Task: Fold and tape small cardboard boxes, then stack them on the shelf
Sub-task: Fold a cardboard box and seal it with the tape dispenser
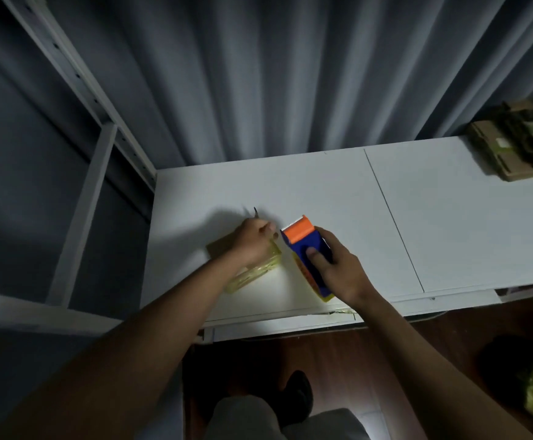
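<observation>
On the white table [290,188], a small taped cardboard box [252,268] is held by the left hand [252,241], while a blue-and-orange tape dispenser [306,249], at its 3 o'clock, is gripped by the right hand [338,268].

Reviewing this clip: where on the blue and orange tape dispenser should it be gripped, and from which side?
Probably round the blue body of the blue and orange plastic tape dispenser, coming from its right side, as the right hand does now: thumb on top, fingers wrapped round the far side. That leaves the orange roller end clear, pointing toward the small tape-covered cardboard box under the left hand.
</observation>
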